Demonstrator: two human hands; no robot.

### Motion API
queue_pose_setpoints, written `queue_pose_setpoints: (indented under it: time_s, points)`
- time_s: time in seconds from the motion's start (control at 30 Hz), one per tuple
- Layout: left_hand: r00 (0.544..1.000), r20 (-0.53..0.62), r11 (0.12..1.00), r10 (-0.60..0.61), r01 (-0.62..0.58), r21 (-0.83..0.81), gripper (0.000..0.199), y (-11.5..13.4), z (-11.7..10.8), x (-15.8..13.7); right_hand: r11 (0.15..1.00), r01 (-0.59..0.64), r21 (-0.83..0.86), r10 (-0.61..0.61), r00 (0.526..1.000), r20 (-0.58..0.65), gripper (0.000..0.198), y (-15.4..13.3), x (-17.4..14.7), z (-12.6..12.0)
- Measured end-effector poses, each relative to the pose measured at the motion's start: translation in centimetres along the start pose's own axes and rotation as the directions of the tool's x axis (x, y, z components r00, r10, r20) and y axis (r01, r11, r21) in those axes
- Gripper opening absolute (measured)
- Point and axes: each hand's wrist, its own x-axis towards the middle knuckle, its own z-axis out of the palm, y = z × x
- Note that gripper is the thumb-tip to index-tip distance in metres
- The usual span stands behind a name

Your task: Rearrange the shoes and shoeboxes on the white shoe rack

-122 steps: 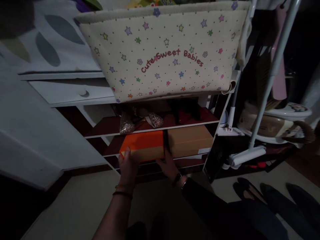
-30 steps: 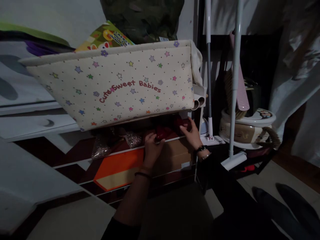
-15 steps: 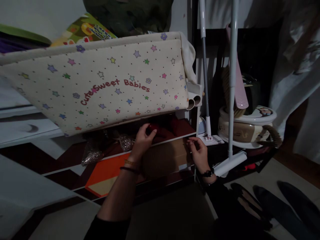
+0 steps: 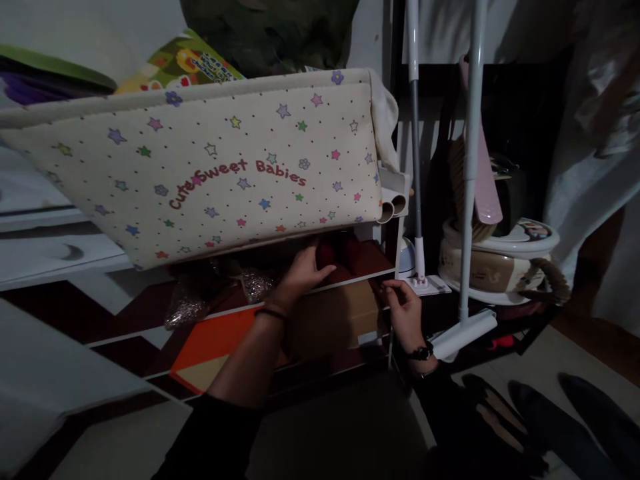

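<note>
My left hand (image 4: 300, 272) reaches into the upper shelf under a cream fabric bin. Its thumb is spread from the fingers, whose tips are partly hidden. Just right of it sit dark red, glossy things that look like shoes (image 4: 347, 253); the dimness blurs their shape. Left of that hand lies a pair of sparkly silver shoes (image 4: 257, 283). By the right end of the shelf, my right hand (image 4: 404, 310) hovers with loosely bent fingers and nothing visible in it, in front of the white post (image 4: 401, 250).
The star-patterned bin (image 4: 270, 150) overhangs the shelf. Below are an orange box (image 4: 215, 340) and a brown cardboard box (image 4: 335, 320). Mop handles (image 4: 473, 120), a pink-handled brush (image 4: 484, 180) and a lidded tub (image 4: 480, 263) stand right. Dark shoes (image 4: 540, 400) lie on the floor.
The view has shifted slightly. My left hand has moved right and deeper into the shelf, its thumb now apart from the red thing it touched. My right hand has moved slightly right.
</note>
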Motion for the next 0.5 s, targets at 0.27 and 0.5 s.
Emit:
queue_pose_setpoints:
  time_s: [0.27, 0.5]
  points:
    - [0.940, -0.308, 0.968, -0.143, 0.069, -0.240, 0.096, -1.8, 4.8, -2.9, 0.999, 0.024, -0.028, -0.024, 1.000, 0.015, 0.025, 0.1, 0.0, -0.4]
    - [0.914, -0.406, 0.985, 0.019, -0.086, -0.147, 0.083, 0.5, 0.7, -10.6, 0.994, 0.097, -0.051, -0.090, 0.989, 0.114, 0.021, -1.8, -1.6, 0.4]
